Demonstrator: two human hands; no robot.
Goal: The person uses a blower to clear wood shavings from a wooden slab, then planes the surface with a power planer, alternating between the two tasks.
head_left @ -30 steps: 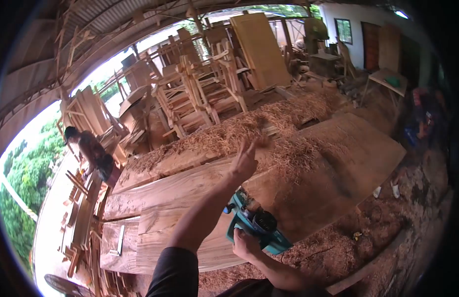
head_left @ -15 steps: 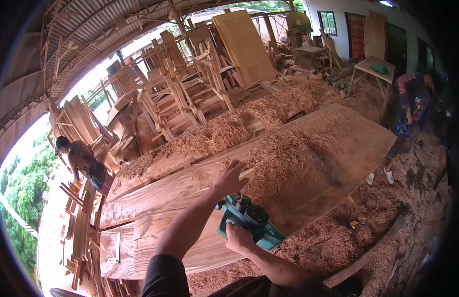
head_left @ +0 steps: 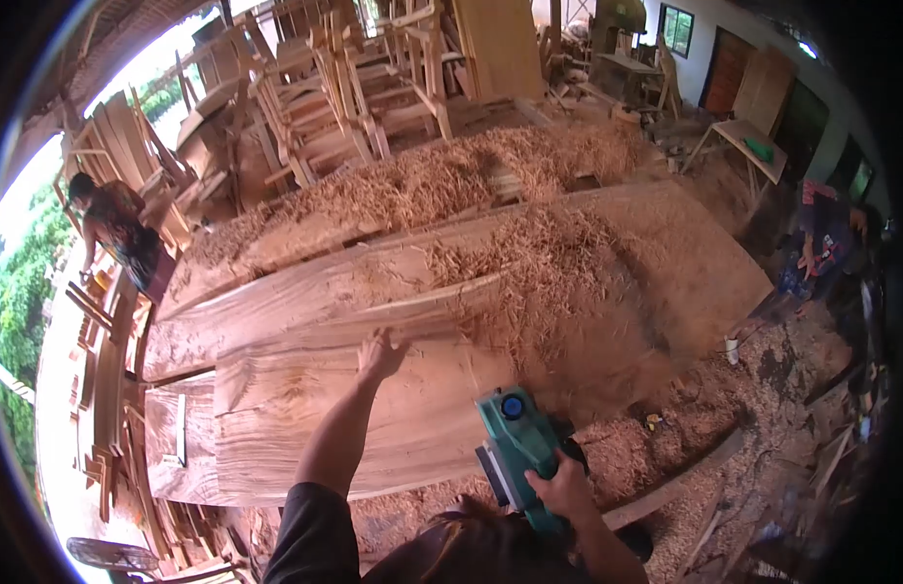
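Observation:
My left hand (head_left: 378, 352) lies flat, fingers spread, on the bare planed face of a big wooden slab (head_left: 305, 419) in front of me. My right hand (head_left: 560, 487) grips the rear handle of a teal electric planer (head_left: 516, 443), which sits at the slab's near edge, to the right of my left arm. A thick layer of wood shavings (head_left: 544, 268) covers the slab's far right part.
A second shaving-covered slab (head_left: 276, 243) lies behind. Stacked wooden chairs (head_left: 364, 88) stand at the back. One person (head_left: 115, 229) bends over planks at the left; another person (head_left: 826, 243) stands at the right. Shavings (head_left: 724, 419) and a loose batten (head_left: 665, 496) cover the floor.
My left hand came down from the air onto the slab's surface. The planer and my right hand drew back toward me to the slab's near edge. The view tilted downward.

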